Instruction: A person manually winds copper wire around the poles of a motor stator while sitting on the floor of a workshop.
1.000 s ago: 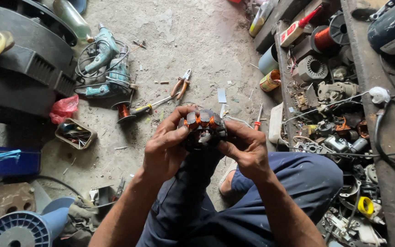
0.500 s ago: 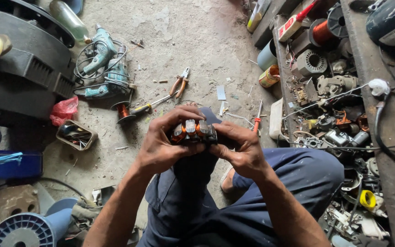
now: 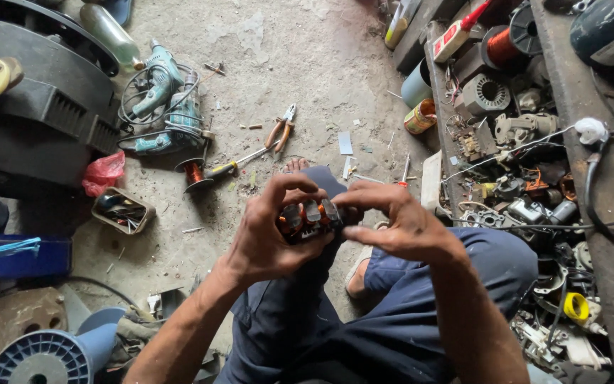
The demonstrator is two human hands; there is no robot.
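A small motor armature [image 3: 309, 215] with copper-orange windings and dark metal slots is held over my knees, gripped from both sides. My left hand [image 3: 268, 231] wraps its left end from below, thumb arched over the top. Fingertips of my right hand [image 3: 397, 219] pinch its right end. Most of the part's underside is hidden by my fingers. I sit on a concrete floor in dark blue trousers [image 3: 364, 327], one bare foot [image 3: 358, 276] showing under my right wrist.
On the floor ahead lie orange-handled pliers [image 3: 280, 131], a screwdriver [image 3: 232, 167], a copper-wound rotor [image 3: 193, 173] and two teal power drills [image 3: 161, 99]. A tray of small parts [image 3: 122, 211] and a red bag [image 3: 104, 171] sit left. Motor parts and wire spools crowd the right shelf [image 3: 506, 163].
Both hands have turned the armature, so its orange windings now face up between the fingers. The hands stayed in the same spot above my knees.
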